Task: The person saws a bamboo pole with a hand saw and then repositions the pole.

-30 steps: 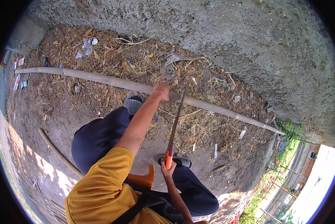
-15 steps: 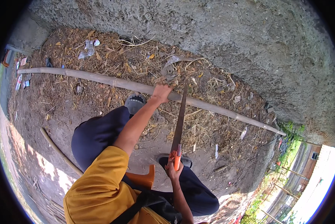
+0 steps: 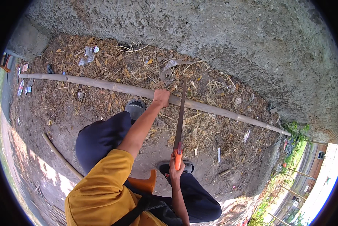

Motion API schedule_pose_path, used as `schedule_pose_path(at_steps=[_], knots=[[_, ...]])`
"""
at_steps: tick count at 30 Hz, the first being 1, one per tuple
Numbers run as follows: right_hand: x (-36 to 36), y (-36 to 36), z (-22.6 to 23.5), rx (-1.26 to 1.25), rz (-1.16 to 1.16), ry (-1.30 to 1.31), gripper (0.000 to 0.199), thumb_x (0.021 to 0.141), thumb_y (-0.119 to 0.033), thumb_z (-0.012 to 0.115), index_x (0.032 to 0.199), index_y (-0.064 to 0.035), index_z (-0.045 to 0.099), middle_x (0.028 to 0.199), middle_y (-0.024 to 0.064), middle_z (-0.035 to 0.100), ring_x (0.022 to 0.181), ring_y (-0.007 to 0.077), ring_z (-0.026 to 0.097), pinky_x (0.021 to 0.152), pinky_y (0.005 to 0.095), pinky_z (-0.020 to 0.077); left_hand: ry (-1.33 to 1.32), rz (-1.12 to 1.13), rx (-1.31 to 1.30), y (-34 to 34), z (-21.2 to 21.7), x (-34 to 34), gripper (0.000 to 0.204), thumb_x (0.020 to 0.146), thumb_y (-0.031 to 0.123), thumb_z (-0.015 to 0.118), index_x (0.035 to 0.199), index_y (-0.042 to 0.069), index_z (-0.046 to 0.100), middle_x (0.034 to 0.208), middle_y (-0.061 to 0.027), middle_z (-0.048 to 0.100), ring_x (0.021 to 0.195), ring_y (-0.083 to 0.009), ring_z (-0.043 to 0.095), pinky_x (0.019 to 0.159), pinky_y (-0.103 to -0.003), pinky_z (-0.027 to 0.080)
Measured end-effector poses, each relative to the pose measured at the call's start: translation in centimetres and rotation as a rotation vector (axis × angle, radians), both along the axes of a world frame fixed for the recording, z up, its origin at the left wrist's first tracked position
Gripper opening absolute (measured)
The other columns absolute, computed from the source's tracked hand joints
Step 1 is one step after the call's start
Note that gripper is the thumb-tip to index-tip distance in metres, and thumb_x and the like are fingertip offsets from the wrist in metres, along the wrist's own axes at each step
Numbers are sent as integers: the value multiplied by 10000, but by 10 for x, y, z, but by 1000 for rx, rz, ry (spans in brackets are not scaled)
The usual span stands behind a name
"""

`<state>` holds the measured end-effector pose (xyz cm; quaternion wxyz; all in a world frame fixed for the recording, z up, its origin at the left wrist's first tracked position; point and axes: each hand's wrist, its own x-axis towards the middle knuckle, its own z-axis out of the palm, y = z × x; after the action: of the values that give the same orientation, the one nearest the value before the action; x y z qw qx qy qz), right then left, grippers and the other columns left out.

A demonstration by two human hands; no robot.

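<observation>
Grey-brown and jointed, a pole (image 3: pixel 135 90) stretches in one piece across the ground (image 3: pixel 214 188) beside a rough wall (image 3: pixel 233 37). The left hand (image 3: pixel 161 97) is clamped on it near mid-length; well apart, the right hand (image 3: pixel 174 171) grips a saw (image 3: pixel 179 130) by its orange handle (image 3: pixel 178 159), the blade (image 3: pixel 182 105) crossing the pole just right of the left hand. Progress appears slight: no piece is cut away at the blade, and most of the thickness may remain uncut, though any cut's depth cannot be told. Straw (image 3: pixel 214 84), leaves (image 3: pixel 150 61) and plastic (image 3: pixel 88 58) litter the dirt; a stick (image 3: pixel 60 153) lies at left, and greenery (image 3: pixel 297 150) edges the sunlit right.
</observation>
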<state>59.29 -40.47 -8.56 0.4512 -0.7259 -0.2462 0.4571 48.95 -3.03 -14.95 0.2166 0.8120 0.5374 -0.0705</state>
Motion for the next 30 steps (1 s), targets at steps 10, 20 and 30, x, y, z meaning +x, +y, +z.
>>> schedule_pose_path(at_steps=[10,20,30], knots=[[-20,-9,21,-15,83,-356,219,869,-91,690,708,9,580,553,19,502,529,52,478,513,293,430,-22,40,88,-2,-15,-6,347,645,303,819,941,138,746,929,-111,741,909,-302,725,821,-437,568],[-11,-5,30,-34,43,-219,146,959,-98,661,1020,28,702,753,-40,603,691,26,546,595,220,454,-16,15,51,3,-19,-9,347,632,288,821,936,136,752,928,-114,747,911,-297,732,797,-428,576],[-4,24,3,-45,100,-215,181,960,-72,612,1082,42,682,807,-3,636,754,42,598,635,212,480,-8,35,54,7,-17,-4,306,635,256,803,912,132,765,948,-123,747,917,-294,733,792,-416,582]])
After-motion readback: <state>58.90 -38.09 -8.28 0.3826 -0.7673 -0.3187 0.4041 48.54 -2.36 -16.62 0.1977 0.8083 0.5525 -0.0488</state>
